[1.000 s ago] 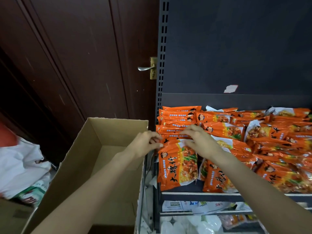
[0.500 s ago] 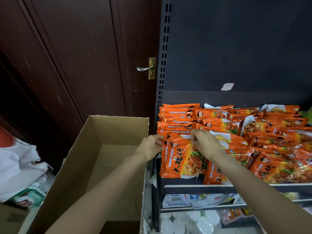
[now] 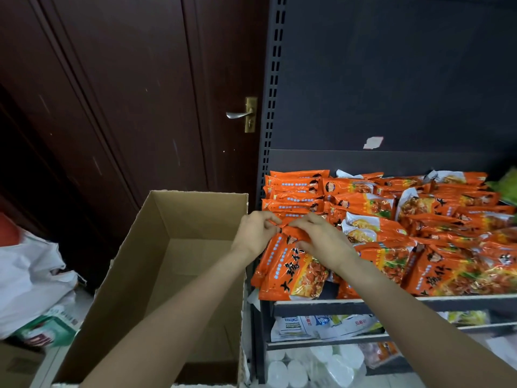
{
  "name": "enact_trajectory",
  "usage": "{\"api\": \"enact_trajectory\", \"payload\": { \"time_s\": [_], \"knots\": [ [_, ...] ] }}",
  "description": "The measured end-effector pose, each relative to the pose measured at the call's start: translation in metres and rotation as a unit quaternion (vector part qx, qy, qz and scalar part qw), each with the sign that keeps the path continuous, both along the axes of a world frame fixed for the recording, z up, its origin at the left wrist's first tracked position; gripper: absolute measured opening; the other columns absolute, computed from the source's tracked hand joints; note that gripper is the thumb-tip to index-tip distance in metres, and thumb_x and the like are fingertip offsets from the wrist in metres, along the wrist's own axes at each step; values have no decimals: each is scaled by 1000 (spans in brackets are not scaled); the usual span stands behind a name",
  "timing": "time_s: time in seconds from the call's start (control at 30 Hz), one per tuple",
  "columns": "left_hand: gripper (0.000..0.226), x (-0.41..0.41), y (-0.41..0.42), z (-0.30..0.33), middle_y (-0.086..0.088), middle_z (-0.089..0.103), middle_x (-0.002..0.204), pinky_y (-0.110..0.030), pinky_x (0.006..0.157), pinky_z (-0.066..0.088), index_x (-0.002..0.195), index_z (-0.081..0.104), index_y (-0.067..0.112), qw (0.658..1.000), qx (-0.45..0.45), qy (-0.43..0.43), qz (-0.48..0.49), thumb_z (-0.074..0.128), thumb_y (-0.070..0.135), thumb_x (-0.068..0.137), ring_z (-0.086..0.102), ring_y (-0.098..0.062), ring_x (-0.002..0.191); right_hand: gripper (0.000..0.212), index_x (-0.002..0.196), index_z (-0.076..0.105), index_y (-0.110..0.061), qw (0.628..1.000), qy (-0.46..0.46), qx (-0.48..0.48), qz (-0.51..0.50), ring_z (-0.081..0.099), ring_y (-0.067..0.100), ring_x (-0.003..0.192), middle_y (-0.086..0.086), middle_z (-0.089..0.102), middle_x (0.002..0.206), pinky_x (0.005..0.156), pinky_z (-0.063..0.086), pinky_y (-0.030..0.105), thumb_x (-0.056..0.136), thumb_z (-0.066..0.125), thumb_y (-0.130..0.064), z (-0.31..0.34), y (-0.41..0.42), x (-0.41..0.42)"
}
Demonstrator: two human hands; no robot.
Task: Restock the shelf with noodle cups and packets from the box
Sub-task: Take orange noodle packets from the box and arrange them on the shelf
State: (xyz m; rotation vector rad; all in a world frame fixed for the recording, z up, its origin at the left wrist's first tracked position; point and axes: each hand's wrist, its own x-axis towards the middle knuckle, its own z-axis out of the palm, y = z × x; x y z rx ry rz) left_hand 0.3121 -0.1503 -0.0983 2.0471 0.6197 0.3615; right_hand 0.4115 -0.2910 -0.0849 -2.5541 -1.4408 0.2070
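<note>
Box (image 3: 179,270) on the left looks empty as far as I can see, so this is probably the last bit. Left hand (image 3: 256,233) and right hand (image 3: 321,239) both pinch the top edge of the front packet (image 3: 288,273), likely to stand it up at the shelf (image 3: 461,299) lip against the stacked ones

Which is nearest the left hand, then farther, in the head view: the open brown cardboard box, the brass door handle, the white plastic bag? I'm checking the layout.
1. Open brown cardboard box, just beside the left hand.
2. Brass door handle, above on the dark door.
3. White plastic bag, far left on the floor.
</note>
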Motion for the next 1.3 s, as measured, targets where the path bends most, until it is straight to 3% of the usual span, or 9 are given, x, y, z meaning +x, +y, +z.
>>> {"api": "enact_trajectory", "payload": {
  "time_s": [0.13, 0.33, 0.43, 0.53, 0.63, 0.77, 0.93, 1.1, 1.3],
  "knots": [
    [17, -2, -2, 6, -1, 68, 95, -24, 80, 53, 102, 64, 18, 1000, -11, -12, -25, 67, 17, 86, 64, -11, 89, 23, 108, 55, -17, 998, 10, 30, -52, 57, 23, 97, 1, 54, 108, 78, 51, 38, 87, 63, -21, 0, -2, 3],
    [84, -11, -1, -6, -2, 40, 140, -39, 106, 39, 145, 27, 35, 984, 13, 91, -154, 76, 20, 77, 41, -18, 127, 16, 82, 48, -10, 991, 18, 80, -105, 55, 23, 77, 5, 58, 87, 68, 47, 38, 89, 62, -15, -2, -3, 8],
    [99, -10, 1, -15, -7, 39, 129, -39, 98, 45, 144, 7, 50, 970, 82, 163, -160, 72, 12, 80, 46, -20, 116, 18, 81, 46, -7, 983, 31, 120, -135, 54, 22, 67, 6, 56, 76, 61, 45, 36, 89, 61, -13, -8, 0, 9],
    [89, -4, 7, -15, -7, 49, 125, -39, 90, 52, 144, 13, 46, 970, 128, 151, -142, 66, 7, 84, 56, -22, 108, 16, 85, 47, -8, 976, 58, 144, -152, 54, 18, 63, 1, 54, 70, 56, 43, 28, 89, 62, -12, -10, 0, 15],
    [74, 3, 16, -7, -4, 53, 122, -44, 93, 49, 140, 32, 39, 966, 194, 124, -116, 64, 5, 83, 55, -24, 110, 36, 113, 44, -15, 971, 86, 162, -154, 62, 21, 89, 6, 60, 100, 73, 51, 29, 85, 66, -8, -5, -3, 21],
    [59, 14, 21, 0, -2, 55, 128, -43, 100, 42, 133, 45, 30, 940, 281, 120, -151, 61, 2, 83, 49, -23, 117, 91, 146, 16, -35, 995, 33, 38, -85, 44, 23, 122, 6, 23, 145, 88, 51, 34, 79, 69, -3, -4, -3, 23],
    [64, 13, 14, -9, 1, 41, 142, -36, 107, 32, 140, 36, 26, 934, 301, 106, -161, 66, 18, 84, 35, -18, 127, 63, 137, 40, -21, 993, -82, -83, -26, 35, 21, 128, 1, 36, 140, 106, 36, 35, 82, 68, -21, -14, 1, 28],
    [108, 7, 23, -15, 0, -6, 156, -41, 114, 18, 150, 3, 25, 915, 327, 187, -148, 78, 34, 72, 4, -22, 142, 80, 138, 32, -19, 990, -82, -114, -24, 31, 21, 129, 2, 30, 139, 108, 30, 36, 73, 75, -37, -12, 5, 28],
    [99, 16, 21, -26, -1, 10, 151, -35, 112, 29, 149, 9, 19, 909, 345, 171, -160, 76, 27, 75, 24, -21, 134, 78, 134, 34, -11, 975, -147, -165, -27, 27, 26, 128, 10, 28, 137, 105, 31, 40, 72, 75, -37, -20, 14, 26]
  ]
}}
